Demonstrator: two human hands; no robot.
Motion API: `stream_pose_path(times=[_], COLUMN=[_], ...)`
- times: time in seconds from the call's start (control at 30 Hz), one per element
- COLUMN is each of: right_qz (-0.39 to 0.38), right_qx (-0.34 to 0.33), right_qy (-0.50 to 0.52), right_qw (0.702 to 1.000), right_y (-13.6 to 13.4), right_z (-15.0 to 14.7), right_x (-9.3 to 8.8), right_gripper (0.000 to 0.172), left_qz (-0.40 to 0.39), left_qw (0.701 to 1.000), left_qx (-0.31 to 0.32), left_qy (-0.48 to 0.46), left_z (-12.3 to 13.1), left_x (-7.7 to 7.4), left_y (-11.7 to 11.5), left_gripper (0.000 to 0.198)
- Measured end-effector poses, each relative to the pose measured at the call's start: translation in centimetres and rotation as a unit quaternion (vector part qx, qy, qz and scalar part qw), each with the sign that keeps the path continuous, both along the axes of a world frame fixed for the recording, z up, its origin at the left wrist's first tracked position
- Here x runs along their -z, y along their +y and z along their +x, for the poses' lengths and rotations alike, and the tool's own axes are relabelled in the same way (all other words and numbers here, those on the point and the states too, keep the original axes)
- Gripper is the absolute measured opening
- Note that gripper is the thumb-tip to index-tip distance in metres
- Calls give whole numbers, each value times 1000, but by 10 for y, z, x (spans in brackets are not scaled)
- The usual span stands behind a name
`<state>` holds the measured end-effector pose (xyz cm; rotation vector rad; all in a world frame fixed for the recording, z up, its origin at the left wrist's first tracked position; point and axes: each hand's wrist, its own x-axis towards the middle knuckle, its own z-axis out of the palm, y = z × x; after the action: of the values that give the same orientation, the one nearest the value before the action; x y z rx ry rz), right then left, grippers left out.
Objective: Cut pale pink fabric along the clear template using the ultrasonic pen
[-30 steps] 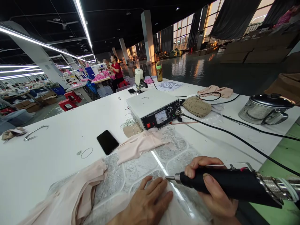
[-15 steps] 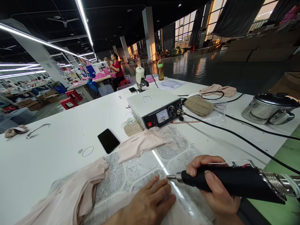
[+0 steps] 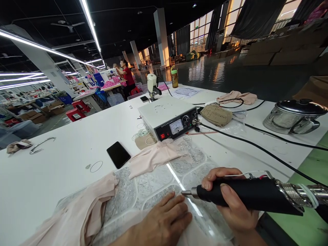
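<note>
My left hand (image 3: 166,218) lies flat with its fingers stretched out, pressing on a pale beige cloth (image 3: 134,218) over a clear patterned plastic mat (image 3: 153,181). My right hand (image 3: 233,198) is wrapped round a handheld ultrasonic welder (image 3: 256,194), a black barrel with a metal tip. That tip points left and sits just beside my left fingertips; whether it touches the cloth I cannot tell. A stack of beige fabric pieces (image 3: 87,208) lies left of my left hand. Another beige piece (image 3: 153,157) is spread at the mat's far side.
Beyond the mat stands a white control box (image 3: 166,116) with a dial, its black cable (image 3: 246,140) running right. A phone (image 3: 118,154) lies left of it. A glass pot (image 3: 294,118) and brown pattern pieces (image 3: 216,114) are at right. A person in red (image 3: 128,77) sits farther off.
The welder's rear end and my right hand have shifted slightly left and up, while the tip stays by my left fingertips. My left hand keeps its place.
</note>
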<state>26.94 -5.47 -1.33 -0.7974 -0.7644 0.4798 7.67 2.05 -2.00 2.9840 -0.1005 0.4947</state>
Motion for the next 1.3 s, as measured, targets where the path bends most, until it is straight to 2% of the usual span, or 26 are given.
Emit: stream_pose_path(times=[0.17, 0.33, 0.6, 0.8, 0.97, 1.3], right_qz=[-3, -7, -6, 13, 8, -10], right_qx=[-3, -5, -10, -21, -34, -37], right_qy=[-2, 3, 8, 31, 9, -37], right_qw=[1000, 1000, 1000, 999, 999, 999], right_y=[-1, 0, 0, -8, -16, -19], right_z=[0, 0, 1, 4, 6, 9], right_x=[3, 5, 2, 0, -2, 8], right_gripper=[8, 8, 8, 8, 8, 7], left_qz=[6, 57, 52, 31, 21, 14], left_qw=[1000, 998, 998, 998, 999, 999], left_qx=[2, 0, -10, -15, -18, -16], left_qy=[2, -33, -33, -51, -42, -35], left_z=[0, -3, -4, -1, -1, 0], left_x=[-1, 10, 21, 17, 12, 12], left_y=[0, -4, -5, -7, -8, -8], left_gripper=[23, 27, 26, 29, 29, 26])
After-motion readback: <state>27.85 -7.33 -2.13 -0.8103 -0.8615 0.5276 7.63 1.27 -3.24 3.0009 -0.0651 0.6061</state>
